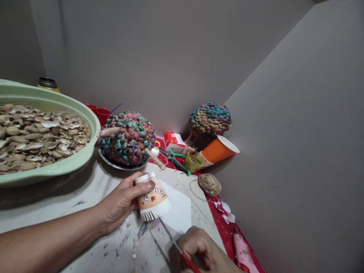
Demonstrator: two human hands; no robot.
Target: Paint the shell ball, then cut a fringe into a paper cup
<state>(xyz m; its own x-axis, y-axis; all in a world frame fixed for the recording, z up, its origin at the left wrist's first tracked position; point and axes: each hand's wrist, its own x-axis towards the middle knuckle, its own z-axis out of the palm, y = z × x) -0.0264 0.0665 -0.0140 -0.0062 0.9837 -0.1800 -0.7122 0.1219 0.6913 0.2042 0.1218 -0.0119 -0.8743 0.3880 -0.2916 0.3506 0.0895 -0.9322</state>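
A paper cup (pixel 159 198) with a printed peach-coloured band is held tilted in my left hand (pixel 125 201), the thumb lying across its side. Along part of the cup's lower edge runs a fringe of short cut strips; the rest of that edge is uncut. My right hand (pixel 199 248) grips scissors (pixel 172 237) by their red handles. The blade tips touch the cup's edge at the end of the fringe. Beneath the cup lies a sheet of white paper (pixel 182 208) on the table.
At left stands a green basket (pixel 85 110) of peanut shells. Two colourful shell-covered balls, one in a metal bowl (pixel 119 165), the other ball (pixel 210 119) by the wall, sit behind. Pliers (pixel 180 165), an orange cup (pixel 217 149), twine (pixel 209 184) and a pink glue gun (pixel 243 252) line the right.
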